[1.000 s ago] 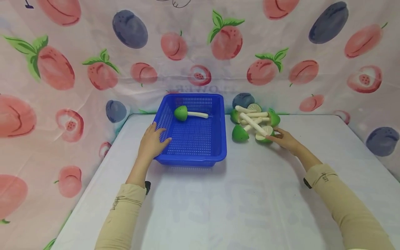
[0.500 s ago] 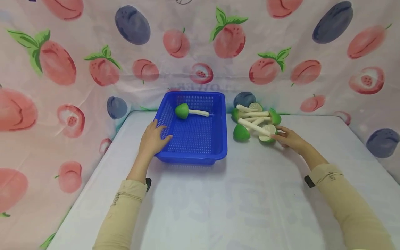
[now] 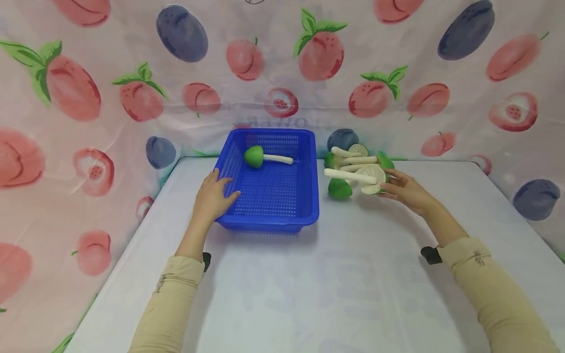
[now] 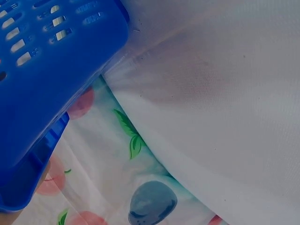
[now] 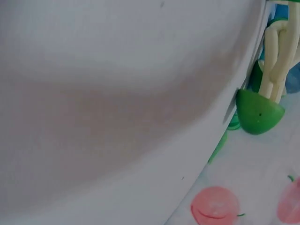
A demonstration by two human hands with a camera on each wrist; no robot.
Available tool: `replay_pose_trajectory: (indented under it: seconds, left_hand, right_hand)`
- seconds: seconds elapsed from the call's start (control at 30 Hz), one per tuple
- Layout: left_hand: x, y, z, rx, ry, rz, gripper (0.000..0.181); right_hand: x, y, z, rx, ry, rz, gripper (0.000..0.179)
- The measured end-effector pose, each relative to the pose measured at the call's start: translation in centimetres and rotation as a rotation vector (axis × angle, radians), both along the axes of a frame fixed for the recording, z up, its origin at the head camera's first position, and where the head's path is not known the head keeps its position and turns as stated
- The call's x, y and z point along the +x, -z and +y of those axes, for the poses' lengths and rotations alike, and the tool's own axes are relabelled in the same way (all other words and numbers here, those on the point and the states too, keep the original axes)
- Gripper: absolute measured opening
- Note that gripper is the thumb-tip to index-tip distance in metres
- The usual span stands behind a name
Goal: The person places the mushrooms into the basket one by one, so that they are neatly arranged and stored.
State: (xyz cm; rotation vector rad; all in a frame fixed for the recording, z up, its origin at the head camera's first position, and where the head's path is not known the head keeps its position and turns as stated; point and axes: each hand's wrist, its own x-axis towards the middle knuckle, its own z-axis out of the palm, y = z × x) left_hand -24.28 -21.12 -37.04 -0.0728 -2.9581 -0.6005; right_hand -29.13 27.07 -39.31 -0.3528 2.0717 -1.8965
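Note:
In the head view my right hand (image 3: pixel 408 193) grips a toy mushroom (image 3: pixel 350 175) by its green cap. The pale underside faces left and the white stem points left, over the pile. My left hand (image 3: pixel 212 197) rests at the left rim of a blue plastic basket (image 3: pixel 312 196), thumb and forefinger spread over the inside. Another toy mushroom (image 3: pixel 253 157) lies in the basket near the back, stem to the right. The left wrist view shows the perforated basket side (image 4: pixel 56 84); the right hand is outside the right wrist view.
Several toy mushrooms (image 3: pixel 359 160) lie piled right of the basket, near the table's back edge. A green cap (image 3: pixel 340 189) sits at the pile's front. A fruit-print cloth (image 3: pixel 282 59) hangs behind the white-covered table (image 3: pixel 335 294).
My right hand has taken hold of the front right mushroom and lifted it slightly; its stem has swung to point left. The left hand stays at the basket rim.

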Motion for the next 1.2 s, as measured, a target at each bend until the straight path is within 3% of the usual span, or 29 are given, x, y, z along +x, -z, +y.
replay_pose_trajectory:
  seconds: [0.13,0.2,0.43,0.8,1.2]
  left_hand:
    - [-0.2,0.2,0.4,0.009,0.007,0.005,0.055]
    - [-0.2,0.4,0.6,0.014,0.009,-0.004,0.055]
    - [0.2,1.0,1.0,0.009,0.0,-0.032,0.054]
    - [0.6,0.6,0.2,-0.031,0.004,-0.029,0.055]
    - [0.1,0.2,0.0,-0.034,0.012,-0.016,0.056]
  right_hand:
    - [0.4,0.2,-0.5,-0.006,0.003,0.035,0.06]
    - [0.7,0.1,-0.5,0.039,0.019,0.055,0.058]
    - [1.6,-0.4,-0.2,0.095,0.046,0.074,0.062]
    - [1.3,-2.5,-3.0,-0.07,0.001,0.162,0.049]
    - [0.9,-4.9,-5.9,0.095,-0.001,0.228,0.054]
